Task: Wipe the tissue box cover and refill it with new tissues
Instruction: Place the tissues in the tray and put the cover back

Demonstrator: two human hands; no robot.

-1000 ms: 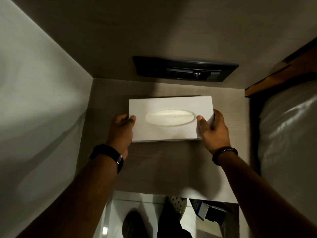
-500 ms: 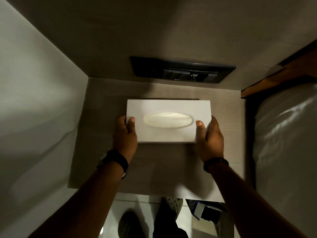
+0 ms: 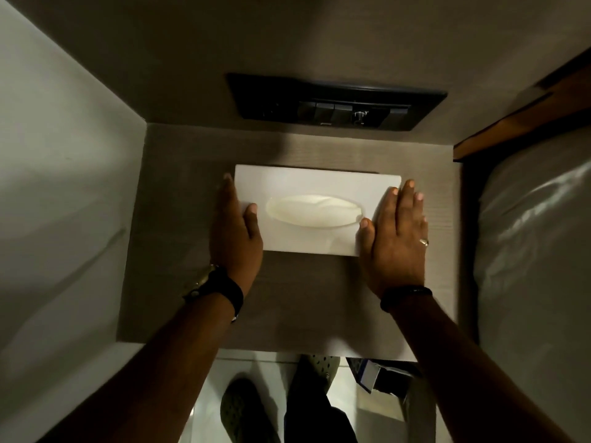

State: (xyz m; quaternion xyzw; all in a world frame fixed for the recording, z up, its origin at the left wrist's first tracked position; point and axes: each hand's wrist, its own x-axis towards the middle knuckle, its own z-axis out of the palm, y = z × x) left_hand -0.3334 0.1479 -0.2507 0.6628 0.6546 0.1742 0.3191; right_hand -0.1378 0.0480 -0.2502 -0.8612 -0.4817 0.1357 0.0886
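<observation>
Grey shelf (image 3: 287,302), flat hands flanking tissue box (image 3: 316,193)

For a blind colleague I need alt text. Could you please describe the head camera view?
A white tissue box cover lies flat on a grey-brown bedside shelf, tissue showing in its oval slot. The left hand and right hand rest against its two ends with straight fingers. A dark switch panel is on the wall behind, and a bed is at right.
</observation>
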